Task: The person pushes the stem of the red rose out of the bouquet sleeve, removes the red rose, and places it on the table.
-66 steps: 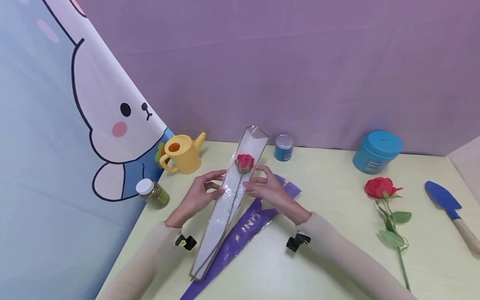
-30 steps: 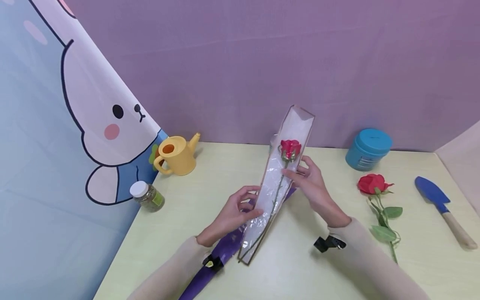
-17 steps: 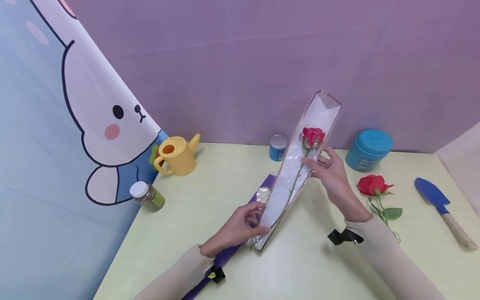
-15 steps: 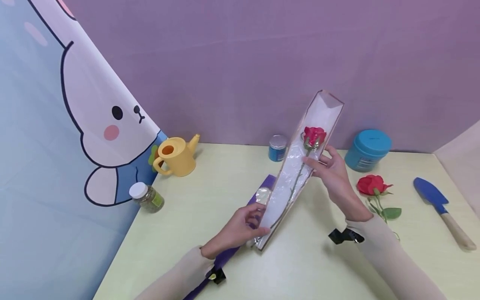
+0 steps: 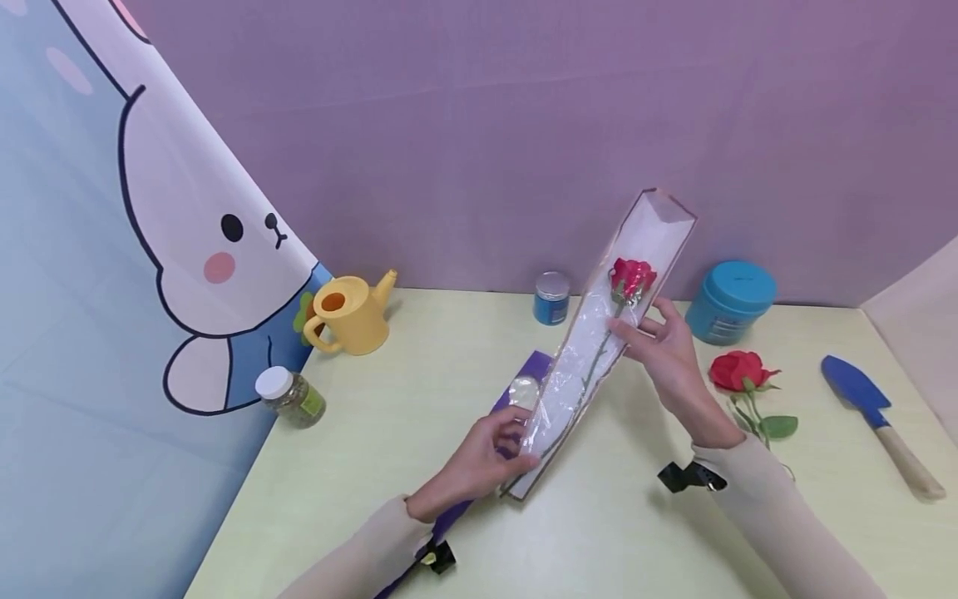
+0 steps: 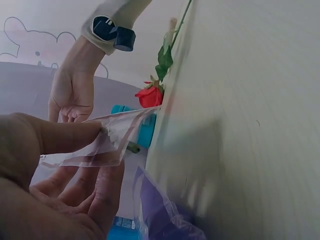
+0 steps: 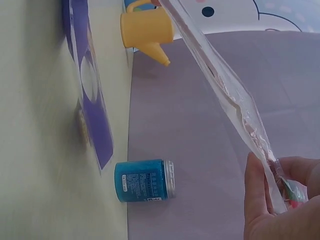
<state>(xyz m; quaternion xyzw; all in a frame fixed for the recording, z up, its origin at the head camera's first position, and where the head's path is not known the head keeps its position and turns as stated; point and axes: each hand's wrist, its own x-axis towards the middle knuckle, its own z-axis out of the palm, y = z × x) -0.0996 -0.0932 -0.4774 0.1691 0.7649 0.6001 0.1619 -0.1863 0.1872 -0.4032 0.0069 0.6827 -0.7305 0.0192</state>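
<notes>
The clear sleeve (image 5: 599, 349) with a rose (image 5: 631, 279) inside is held above the table (image 5: 599, 541), tilted, with its narrow end low near the person and its open wide end high toward the purple wall (image 5: 524, 125). The left hand (image 5: 479, 462) pinches the narrow lower end: in the left wrist view the thumb lies on top of the film and the other fingers (image 6: 95, 195) are curled under it, so the sleeve (image 6: 100, 142) is pressed between them. The right hand (image 5: 669, 353) holds the upper part just below the rose head; in the right wrist view its thumb (image 7: 255, 195) and fingers close on the film from both sides, and the sleeve (image 7: 225, 85) runs away from them in a long diagonal. Under the sleeve, on the table, lies a purple wrapper (image 5: 524, 391), and the left hand is just above its lower part. Behind the sleeve, near the wall, stands a small blue jar (image 5: 551, 298), and a big blue tub (image 5: 729, 301) stands to the right of the right hand. A second rose (image 5: 741, 374) lies on the table just beside the right wrist, and a blue trowel (image 5: 876, 416) lies further right, well apart. On the left side stand a yellow watering can (image 5: 352, 312) and a small jar with white lid (image 5: 288, 398), both near the rabbit curtain (image 5: 112, 291) and well apart from the hands. Nothing stands between the hands and the sleeve.
</notes>
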